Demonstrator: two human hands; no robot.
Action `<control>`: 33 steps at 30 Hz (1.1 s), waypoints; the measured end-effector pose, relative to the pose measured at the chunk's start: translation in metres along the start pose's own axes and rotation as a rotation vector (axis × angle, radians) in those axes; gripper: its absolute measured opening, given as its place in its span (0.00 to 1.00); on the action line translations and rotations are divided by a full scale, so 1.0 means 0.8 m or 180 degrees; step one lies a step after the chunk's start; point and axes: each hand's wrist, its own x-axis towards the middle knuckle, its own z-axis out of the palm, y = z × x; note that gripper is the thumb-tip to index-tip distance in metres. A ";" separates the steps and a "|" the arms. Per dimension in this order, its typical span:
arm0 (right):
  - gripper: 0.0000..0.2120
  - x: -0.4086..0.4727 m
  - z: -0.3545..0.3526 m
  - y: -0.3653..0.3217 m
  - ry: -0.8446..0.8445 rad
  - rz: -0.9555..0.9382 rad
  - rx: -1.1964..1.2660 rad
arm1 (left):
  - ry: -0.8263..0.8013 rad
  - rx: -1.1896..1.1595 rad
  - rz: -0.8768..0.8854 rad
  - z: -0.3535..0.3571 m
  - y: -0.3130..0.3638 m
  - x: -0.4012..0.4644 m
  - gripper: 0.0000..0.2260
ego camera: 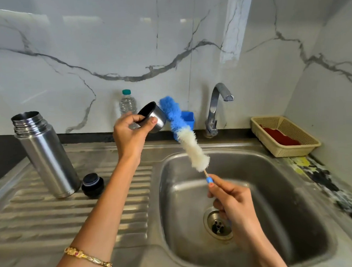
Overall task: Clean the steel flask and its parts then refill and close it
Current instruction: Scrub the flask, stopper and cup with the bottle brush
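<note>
Two hands were at work above the sink [307,198]. My left hand [128,133] pinched the steel cup lid [153,118] between thumb and fingers, raised and tilted with its dark open mouth turned up and to the left, presumably so the bristles could reach it. My right hand [232,199] gripped the thin handle of the bottle brush [183,131], fingers curled round it; the blue upper half of the brush lay against the lid's outer wall, the white lower half angled down toward the basin, where drips would fall. The steel flask [45,153] stood upright and uncapped on the ribbed drainboard [77,214], with its black stopper [92,185] just beside the base, both set aside, I judged, to await their turn. A capped plastic water bottle [128,104] stood at the wall behind the lid, possibly for the refill. The tap [216,109] showed no running water. The blue holder [188,119] behind the brush was largely hidden, and the red contents of the beige basket [280,152] could not be identified. Whether the lid's interior was wet or soapy could not be made out.
</note>
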 end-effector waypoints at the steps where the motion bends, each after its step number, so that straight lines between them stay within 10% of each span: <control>1: 0.08 -0.003 0.001 0.003 -0.0028 0.0060 0.0037 | 0.0039 0.0130 0.0251 0.000 0.000 0.002 0.07; 7: 0.15 0.003 0.011 -0.014 -0.0262 0.0057 0.0126 | -0.0138 0.0335 0.0605 -0.002 -0.004 0.003 0.07; 23: 0.11 -0.017 0.022 -0.008 -0.0354 0.0367 -0.0141 | 0.0025 0.0015 -0.0566 0.013 -0.035 0.004 0.06; 33: 0.11 -0.023 0.019 0.002 -0.0283 0.0310 -0.0106 | 0.0235 0.0257 -0.0100 0.001 -0.038 0.000 0.10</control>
